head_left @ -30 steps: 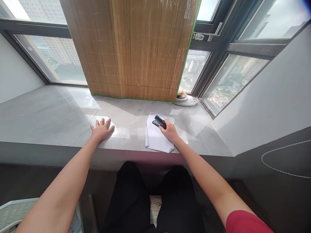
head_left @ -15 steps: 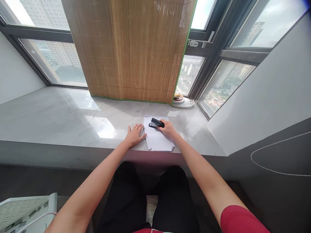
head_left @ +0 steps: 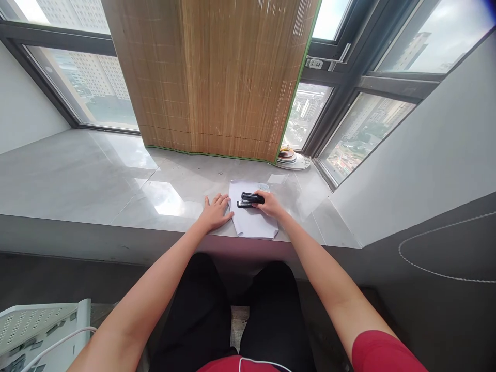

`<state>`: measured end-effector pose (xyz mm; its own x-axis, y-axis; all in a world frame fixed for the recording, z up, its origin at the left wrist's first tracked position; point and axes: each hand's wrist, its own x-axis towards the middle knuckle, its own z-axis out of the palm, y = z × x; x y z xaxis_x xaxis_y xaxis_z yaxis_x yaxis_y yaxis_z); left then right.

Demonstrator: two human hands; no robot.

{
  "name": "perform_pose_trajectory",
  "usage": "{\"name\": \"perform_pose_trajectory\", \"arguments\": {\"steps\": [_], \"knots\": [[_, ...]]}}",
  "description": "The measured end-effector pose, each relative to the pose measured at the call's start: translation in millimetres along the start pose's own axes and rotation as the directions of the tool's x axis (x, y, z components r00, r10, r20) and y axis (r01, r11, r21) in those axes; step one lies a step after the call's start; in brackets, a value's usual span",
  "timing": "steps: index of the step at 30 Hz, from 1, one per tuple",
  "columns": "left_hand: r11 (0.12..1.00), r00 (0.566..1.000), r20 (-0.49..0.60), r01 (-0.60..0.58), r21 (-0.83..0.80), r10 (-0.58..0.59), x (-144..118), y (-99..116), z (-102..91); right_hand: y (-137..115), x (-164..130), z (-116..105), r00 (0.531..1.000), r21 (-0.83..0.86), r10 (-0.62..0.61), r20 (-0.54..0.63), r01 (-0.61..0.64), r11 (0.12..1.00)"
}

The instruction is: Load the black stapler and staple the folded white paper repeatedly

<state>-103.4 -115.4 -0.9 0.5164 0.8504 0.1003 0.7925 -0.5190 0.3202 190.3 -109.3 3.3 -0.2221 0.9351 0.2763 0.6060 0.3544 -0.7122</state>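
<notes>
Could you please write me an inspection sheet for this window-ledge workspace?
Surface: grey ledge, glossy, sunlit patches.
Job's things: white paper near the front edge; black stapler on its far end.
Clutter: stacked plates in the window corner.
Hands: left hand flat at the paper's left edge; right hand gripping the stapler.
Cables: white cable, lower left.
Surroundings: bamboo blind, windows, white perforated rack.

A black stapler (head_left: 251,199), seemingly open-mouthed, lies on white paper sheets (head_left: 251,222).
</notes>
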Motion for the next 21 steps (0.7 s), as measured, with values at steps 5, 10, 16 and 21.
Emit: {"name": "perform_pose_trajectory", "arguments": {"steps": [5, 10, 16, 21], "knots": [[1.0, 1.0, 0.002, 0.007, -0.018, -0.007, -1, 2, -2.4, 2, -19, -2, 0.972, -0.061, -0.053, -0.227, 0.04, 0.997], [0.999, 1.0, 0.014, 0.025, -0.029, -0.024, 4, 2, -3.5, 5, -45, -9, 0.938, -0.215, -0.041, -0.345, -0.036, 0.976], [0.995, 0.999, -0.011, 0.028, -0.091, -0.03, 7, -3, -4.7, 3, -50, -5, 0.947, -0.327, 0.014, -0.32, -0.124, 0.937], [0.977, 0.995, -0.046, 0.072, -0.203, -0.083, 8, -13, -3.3, -1, -46, -3, 0.945, -0.403, 0.027, -0.325, -0.164, 0.9]]}}
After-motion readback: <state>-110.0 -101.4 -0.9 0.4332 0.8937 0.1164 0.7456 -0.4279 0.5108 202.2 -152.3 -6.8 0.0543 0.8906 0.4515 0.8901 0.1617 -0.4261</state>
